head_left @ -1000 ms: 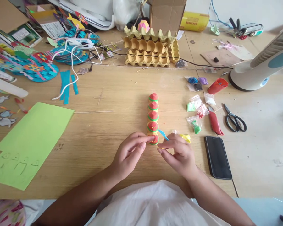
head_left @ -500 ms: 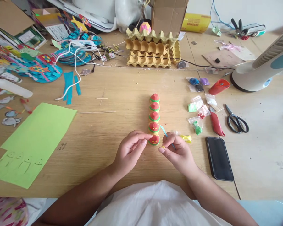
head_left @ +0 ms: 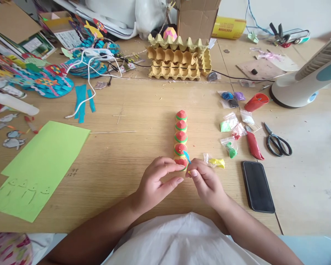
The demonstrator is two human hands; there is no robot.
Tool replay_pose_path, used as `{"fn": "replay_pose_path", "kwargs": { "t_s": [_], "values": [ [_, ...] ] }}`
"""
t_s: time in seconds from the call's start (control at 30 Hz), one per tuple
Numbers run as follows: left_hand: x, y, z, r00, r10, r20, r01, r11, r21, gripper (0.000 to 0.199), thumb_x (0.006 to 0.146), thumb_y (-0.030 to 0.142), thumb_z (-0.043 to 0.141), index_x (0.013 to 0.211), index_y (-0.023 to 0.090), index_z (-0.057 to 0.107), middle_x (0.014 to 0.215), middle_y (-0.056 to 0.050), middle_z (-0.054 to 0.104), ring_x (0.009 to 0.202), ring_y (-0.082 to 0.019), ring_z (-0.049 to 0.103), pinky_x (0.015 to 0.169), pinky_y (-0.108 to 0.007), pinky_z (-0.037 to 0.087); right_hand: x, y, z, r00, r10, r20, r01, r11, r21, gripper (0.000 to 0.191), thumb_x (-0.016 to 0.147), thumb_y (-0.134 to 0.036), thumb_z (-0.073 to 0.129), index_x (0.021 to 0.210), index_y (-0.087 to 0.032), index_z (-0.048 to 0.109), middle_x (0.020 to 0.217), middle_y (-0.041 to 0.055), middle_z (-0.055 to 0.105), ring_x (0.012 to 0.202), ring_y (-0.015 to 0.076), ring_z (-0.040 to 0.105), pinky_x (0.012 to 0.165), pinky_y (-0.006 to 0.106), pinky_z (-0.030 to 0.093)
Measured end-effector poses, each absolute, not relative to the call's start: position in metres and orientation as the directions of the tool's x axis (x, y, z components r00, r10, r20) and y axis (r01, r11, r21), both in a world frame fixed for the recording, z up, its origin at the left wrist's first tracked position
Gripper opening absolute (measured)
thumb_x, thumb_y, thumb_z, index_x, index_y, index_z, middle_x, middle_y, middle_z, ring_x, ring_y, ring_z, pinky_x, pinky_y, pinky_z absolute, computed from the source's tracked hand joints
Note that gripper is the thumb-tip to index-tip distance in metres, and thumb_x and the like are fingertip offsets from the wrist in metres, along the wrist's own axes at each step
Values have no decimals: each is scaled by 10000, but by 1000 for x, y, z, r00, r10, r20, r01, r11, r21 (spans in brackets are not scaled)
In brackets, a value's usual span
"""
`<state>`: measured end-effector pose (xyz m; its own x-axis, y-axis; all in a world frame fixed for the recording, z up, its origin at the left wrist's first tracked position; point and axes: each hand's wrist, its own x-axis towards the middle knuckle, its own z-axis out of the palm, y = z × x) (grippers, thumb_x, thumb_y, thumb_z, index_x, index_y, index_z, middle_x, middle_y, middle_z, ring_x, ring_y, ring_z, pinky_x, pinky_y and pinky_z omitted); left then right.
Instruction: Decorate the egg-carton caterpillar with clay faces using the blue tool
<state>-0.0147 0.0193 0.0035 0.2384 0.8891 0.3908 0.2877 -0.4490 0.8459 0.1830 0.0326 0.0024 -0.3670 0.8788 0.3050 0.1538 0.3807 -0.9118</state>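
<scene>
A column of several red domes with green rims [head_left: 181, 137] on a yellowish base stands on the wooden table. My left hand [head_left: 158, 180] is at the near end of the column, thumb and index finger apart, the fingertip at the nearest dome and partly covering it. My right hand [head_left: 205, 180] is closed just right of that dome, pinching a small blue tool [head_left: 187, 156] whose blade points up and left. A tiny yellow bit [head_left: 190, 172] shows at the right fingertips.
Yellow clay in a wrapper [head_left: 217, 162], a black phone [head_left: 257, 187], scissors [head_left: 278, 141], a red cutter [head_left: 254, 144] and clay bags [head_left: 231, 150] lie right. Green paper [head_left: 48, 154] is left; egg cartons [head_left: 175, 70] stand at the back.
My left thumb has moved away from the index finger, opening the hand. The blue tool has shifted left and down with my right hand, whose fingers have curled around it.
</scene>
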Motion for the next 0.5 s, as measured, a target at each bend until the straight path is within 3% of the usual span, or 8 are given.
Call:
{"fn": "replay_pose_path", "kwargs": {
  "t_s": [0.2,0.5],
  "values": [
    [-13,21,4,256,811,526,337,-584,738,178,885,161,742,1042,244,723,899,-19,711,825,-147,666,765,-288,542,180,31,-4,-449,816,365,131,464,-876,215,1046,-239,497,884,-195,632,739,27,602,716,165,546,659,295,441],
    [-15,20,7,248,791,559,385,-610,692,126,877,94,731,942,200,716,849,-8,696,775,-124,625,731,-270,512,179,30,1,-441,852,282,45,334,-941,272,1047,-360,519,974,-197,723,795,49,662,754,170,588,704,311,460]
  ]
}}
